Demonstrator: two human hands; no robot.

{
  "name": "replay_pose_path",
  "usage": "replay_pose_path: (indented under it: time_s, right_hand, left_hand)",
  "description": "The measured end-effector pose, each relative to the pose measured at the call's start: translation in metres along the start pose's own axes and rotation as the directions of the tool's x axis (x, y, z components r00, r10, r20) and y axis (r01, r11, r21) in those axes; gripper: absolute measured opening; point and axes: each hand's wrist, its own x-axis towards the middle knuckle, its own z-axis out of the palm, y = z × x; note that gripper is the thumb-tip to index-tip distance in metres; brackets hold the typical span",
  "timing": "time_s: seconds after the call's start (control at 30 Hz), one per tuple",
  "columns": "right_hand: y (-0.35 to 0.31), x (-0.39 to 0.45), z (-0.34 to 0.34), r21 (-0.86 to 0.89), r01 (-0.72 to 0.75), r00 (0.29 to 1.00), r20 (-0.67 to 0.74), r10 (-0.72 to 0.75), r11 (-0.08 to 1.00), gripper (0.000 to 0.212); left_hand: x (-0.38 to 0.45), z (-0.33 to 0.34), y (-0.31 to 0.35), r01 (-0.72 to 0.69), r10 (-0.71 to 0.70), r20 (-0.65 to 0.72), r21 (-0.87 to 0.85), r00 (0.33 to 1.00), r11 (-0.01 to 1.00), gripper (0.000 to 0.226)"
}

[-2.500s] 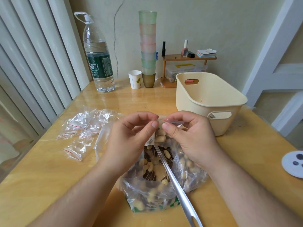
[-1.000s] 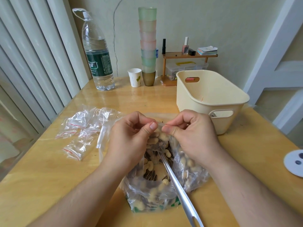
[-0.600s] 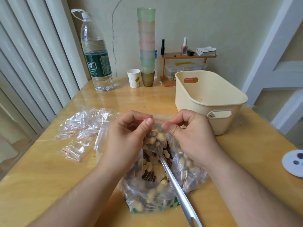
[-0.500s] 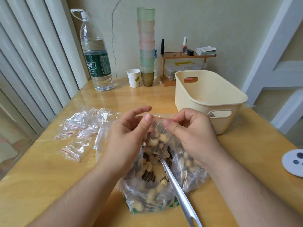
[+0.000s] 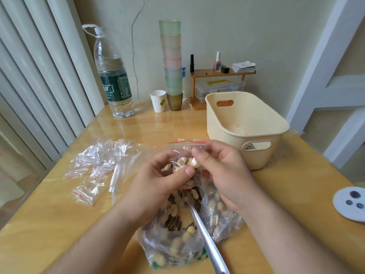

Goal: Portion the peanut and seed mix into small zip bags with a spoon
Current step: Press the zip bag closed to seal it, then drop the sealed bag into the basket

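The bench has bare wood at its near left corner and between the big bag and the far clutter; its left edge runs along a ribbed white wall, its right edge falls away past the cream basket. One large bag of peanut and seed mix sits open at the near middle, and one spoon leans in it, handle toward the near edge. A loose pile of empty zip bags lies to the left; their number cannot be told. Both hands hold one small zip bag above the large bag: the left hand grips its filled lower part, thumb pressed on the front, and the right hand pinches it just under the red-lined seal
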Motion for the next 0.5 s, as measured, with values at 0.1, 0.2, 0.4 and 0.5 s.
replay_pose_path:
  time_s: [0.1,0.2,0.4,0.5]
  right_hand:
    - [-0.002,0.001,-0.004,-0.031,0.064,0.996,0.056,-0.063,0.997,0.02]
    - [-0.009,0.002,-0.009,-0.08,0.17,0.985,-0.014,-0.171,0.982,0.02]
    - [-0.017,0.002,-0.021,-0.284,0.315,0.911,-0.179,-0.373,0.906,0.014]
    - [-0.032,0.004,-0.027,-0.258,0.3,0.914,-0.199,-0.354,0.918,0.014]
  left_hand:
    - [0.007,0.004,0.006,-0.052,0.052,0.004,0.08,0.999,0.995,0.042]
    - [0.017,0.01,0.019,-0.065,0.06,0.052,0.095,0.997,0.993,0.055]
    - [0.05,0.033,0.057,0.105,-0.119,0.072,0.171,0.99,0.98,0.081]
    - [0.081,0.049,0.065,0.242,-0.228,-0.08,0.295,0.97,0.925,0.037]
